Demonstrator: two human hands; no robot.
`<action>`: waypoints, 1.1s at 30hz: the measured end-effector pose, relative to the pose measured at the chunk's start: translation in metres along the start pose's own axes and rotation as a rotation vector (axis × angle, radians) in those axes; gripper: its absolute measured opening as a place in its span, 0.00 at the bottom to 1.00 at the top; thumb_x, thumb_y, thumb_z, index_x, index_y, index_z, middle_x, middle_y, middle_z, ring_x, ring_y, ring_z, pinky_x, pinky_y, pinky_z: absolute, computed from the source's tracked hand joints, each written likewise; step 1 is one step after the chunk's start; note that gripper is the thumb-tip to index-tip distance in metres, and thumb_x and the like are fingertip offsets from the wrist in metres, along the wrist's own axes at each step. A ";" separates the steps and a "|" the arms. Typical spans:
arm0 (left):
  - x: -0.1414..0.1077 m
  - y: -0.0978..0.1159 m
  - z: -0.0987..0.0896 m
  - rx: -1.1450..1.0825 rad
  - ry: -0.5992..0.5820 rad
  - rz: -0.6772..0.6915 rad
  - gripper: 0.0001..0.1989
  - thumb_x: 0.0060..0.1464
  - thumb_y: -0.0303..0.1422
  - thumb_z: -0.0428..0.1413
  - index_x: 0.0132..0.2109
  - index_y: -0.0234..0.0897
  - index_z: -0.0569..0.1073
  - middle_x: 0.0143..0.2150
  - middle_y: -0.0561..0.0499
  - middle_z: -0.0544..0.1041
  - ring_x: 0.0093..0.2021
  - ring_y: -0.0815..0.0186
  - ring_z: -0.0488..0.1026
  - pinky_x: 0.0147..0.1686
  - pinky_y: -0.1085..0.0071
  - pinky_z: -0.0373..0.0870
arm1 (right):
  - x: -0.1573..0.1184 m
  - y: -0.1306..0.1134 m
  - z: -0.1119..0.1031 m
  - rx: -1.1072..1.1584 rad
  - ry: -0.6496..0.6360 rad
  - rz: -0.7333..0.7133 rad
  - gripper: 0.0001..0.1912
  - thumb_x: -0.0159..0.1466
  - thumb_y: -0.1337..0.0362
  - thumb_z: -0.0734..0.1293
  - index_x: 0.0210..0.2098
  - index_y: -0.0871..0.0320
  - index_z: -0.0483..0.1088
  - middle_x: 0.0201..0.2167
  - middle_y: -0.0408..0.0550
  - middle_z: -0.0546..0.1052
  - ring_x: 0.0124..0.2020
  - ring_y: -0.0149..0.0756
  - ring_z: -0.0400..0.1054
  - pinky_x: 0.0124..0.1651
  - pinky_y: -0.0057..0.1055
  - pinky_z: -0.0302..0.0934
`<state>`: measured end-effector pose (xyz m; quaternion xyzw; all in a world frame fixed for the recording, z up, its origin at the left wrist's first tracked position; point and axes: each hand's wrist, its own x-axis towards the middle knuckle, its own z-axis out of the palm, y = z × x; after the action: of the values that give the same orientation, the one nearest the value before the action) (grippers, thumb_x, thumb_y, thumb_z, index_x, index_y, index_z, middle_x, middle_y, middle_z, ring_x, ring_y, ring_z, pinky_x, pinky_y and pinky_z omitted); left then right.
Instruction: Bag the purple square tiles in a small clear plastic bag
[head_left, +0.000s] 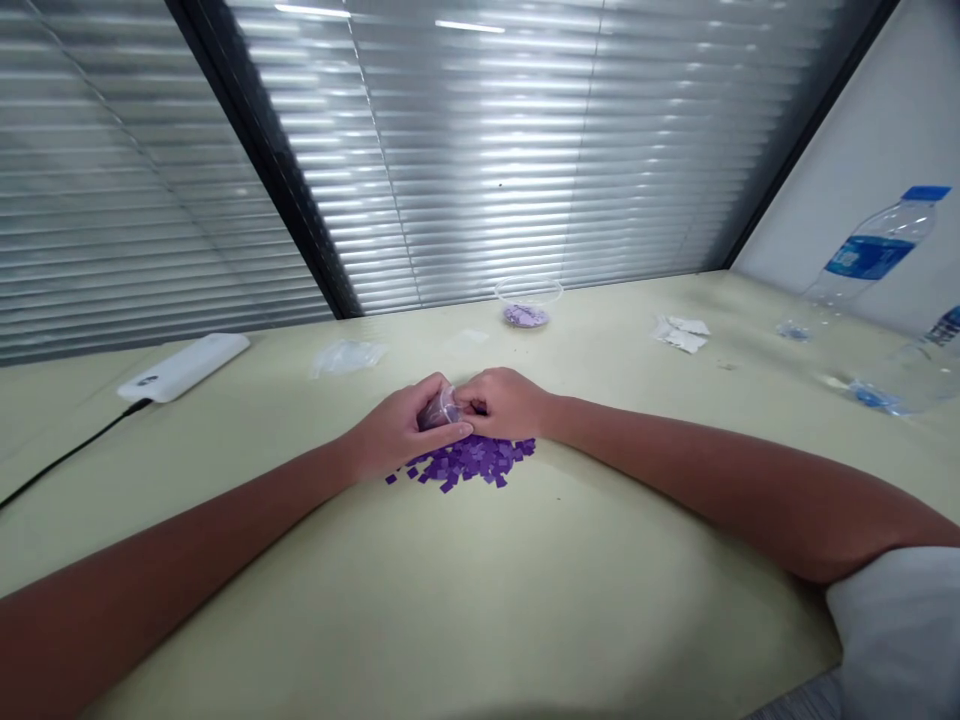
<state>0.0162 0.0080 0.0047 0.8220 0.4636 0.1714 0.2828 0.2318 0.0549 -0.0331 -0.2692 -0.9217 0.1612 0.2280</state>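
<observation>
Counter (480, 570) strewn with purple paper squares (469, 462) at 6 o'clock of clear plastic cup (441, 410), gripped by closed fingers (451, 431) of left hand (401, 432) and right hand (508, 403).

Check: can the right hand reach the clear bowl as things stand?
Probably yes, though the right hand must first let go of the small clear cup it shares with the left hand. Nothing stands between it and the clear bowl; the purple squares lie nearer the person.
</observation>
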 end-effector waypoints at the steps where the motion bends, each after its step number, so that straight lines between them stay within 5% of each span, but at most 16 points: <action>1: 0.000 0.001 0.000 0.001 0.005 -0.001 0.22 0.58 0.53 0.61 0.38 0.41 0.64 0.32 0.56 0.69 0.33 0.64 0.66 0.31 0.70 0.56 | 0.000 0.000 0.000 0.001 -0.002 0.002 0.14 0.63 0.61 0.63 0.24 0.57 0.56 0.21 0.38 0.65 0.24 0.28 0.54 0.33 0.31 0.44; 33: 0.000 -0.006 0.003 -0.055 0.009 0.044 0.14 0.65 0.46 0.56 0.41 0.40 0.67 0.35 0.55 0.72 0.36 0.63 0.69 0.34 0.69 0.58 | -0.002 -0.001 0.001 0.015 0.020 -0.022 0.15 0.67 0.59 0.65 0.26 0.58 0.63 0.22 0.38 0.69 0.25 0.27 0.58 0.34 0.28 0.49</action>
<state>0.0134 0.0094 -0.0010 0.8231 0.4420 0.1937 0.2994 0.2327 0.0525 -0.0341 -0.2590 -0.9210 0.1630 0.2411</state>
